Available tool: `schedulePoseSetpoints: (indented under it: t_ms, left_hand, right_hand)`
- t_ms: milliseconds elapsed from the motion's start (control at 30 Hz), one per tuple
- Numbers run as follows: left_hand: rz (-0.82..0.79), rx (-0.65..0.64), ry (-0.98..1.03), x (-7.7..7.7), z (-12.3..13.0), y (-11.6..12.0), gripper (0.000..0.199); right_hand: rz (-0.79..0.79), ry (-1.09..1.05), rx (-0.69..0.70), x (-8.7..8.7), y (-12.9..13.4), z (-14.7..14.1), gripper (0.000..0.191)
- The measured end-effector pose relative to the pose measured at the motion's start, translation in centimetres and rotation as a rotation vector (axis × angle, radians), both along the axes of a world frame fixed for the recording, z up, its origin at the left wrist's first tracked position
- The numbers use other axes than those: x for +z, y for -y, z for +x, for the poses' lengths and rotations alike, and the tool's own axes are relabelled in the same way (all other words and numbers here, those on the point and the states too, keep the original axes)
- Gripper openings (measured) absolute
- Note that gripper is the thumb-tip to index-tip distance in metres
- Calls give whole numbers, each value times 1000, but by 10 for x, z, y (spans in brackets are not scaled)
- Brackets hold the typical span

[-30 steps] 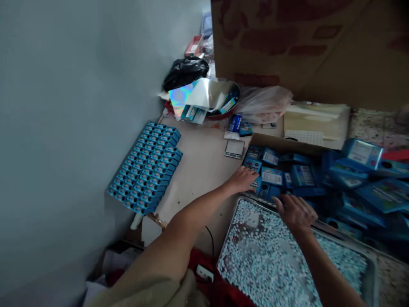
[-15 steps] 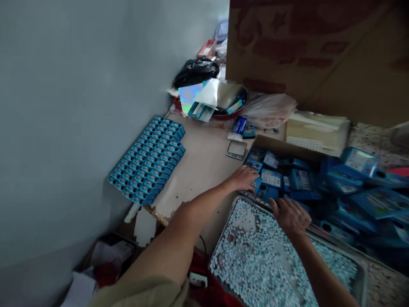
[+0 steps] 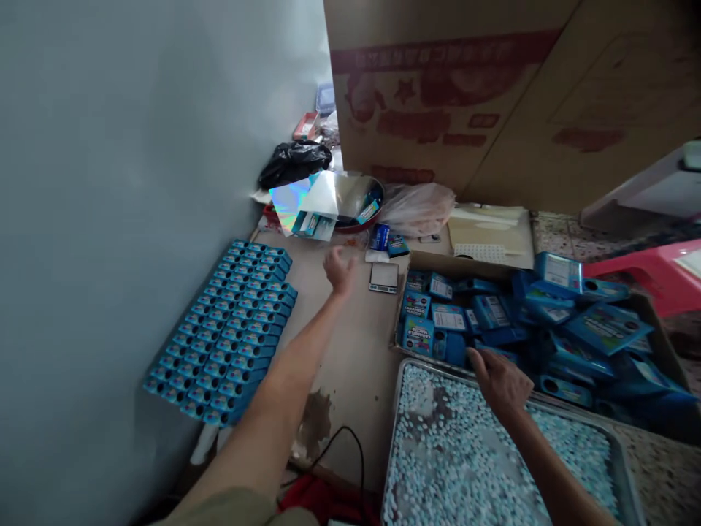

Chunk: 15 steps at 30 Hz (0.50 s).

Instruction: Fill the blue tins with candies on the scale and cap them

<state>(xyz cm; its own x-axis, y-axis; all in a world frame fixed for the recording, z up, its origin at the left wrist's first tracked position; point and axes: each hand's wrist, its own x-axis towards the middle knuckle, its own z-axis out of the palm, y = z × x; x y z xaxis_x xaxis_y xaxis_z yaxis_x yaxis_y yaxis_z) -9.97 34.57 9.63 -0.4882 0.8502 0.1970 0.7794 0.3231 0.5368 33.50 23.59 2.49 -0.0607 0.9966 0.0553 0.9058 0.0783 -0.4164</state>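
My left hand [image 3: 339, 270] is raised over the table, between the rows of blue boxes and a small digital scale [image 3: 383, 277]. Its fingers look apart and slightly blurred, with nothing visible in them. My right hand [image 3: 504, 380] rests at the near edge of a cardboard box [image 3: 397, 321], its fingers curled over that edge and its thumb pointing left. Inside lie many loose blue printed boxes [image 3: 449, 318]. Just below that hand is a metal tray [image 3: 395, 416] covered with small pale-blue and white pieces [image 3: 465, 453]. Neat rows of blue boxes [image 3: 224, 329] stand by the wall.
A round red-rimmed container [image 3: 355, 228] with shiny sheets lies at the back, near a black plastic bag [image 3: 296, 162] and a clear bag [image 3: 419, 208]. A large carton [image 3: 438, 95] stands behind. A pink stool [image 3: 657, 267] is at right; a black cable [image 3: 355, 438] loops in front.
My left hand has left the blue boxes in the cardboard box and moved left over the table. My right hand stays at the box edge. The view has shifted to the right and up.
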Motion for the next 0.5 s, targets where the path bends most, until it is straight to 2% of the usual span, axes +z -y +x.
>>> schedulePoseSetpoints:
  t_ms: [33,100,167,233,300,367,433,500]
  left_hand:
    - [11,-1,-23,8,-21,-13,48]
    - [22,-70,-87,24,-55,-41,65]
    - [10,-183,-160,36,-77,-69,80]
    - [-24,-298,-219,42,-91,-95,87]
    - [-60,-377,-239,43,-103,-118,82]
    - [-84,-435,-232,41,-116,-136,70]
    - [-87,-485,-211,38,-132,-151,56]
    - [-71,-521,-186,36,-151,-164,48]
  right_hand:
    - [-58,-25,-85,4,-1,-3,99]
    - [-64,-106,-221,15,-5,-19,97]
    - [46,-216,-227,30,-15,-53,86]
    - [161,-281,-154,46,-37,-103,68]
    - [217,-308,-27,59,-72,-165,48]
    - [282,-293,91,70,-116,-228,42]
    - [281,-271,147,77,-162,-283,56]
    - [221,-220,157,82,-205,-327,72]
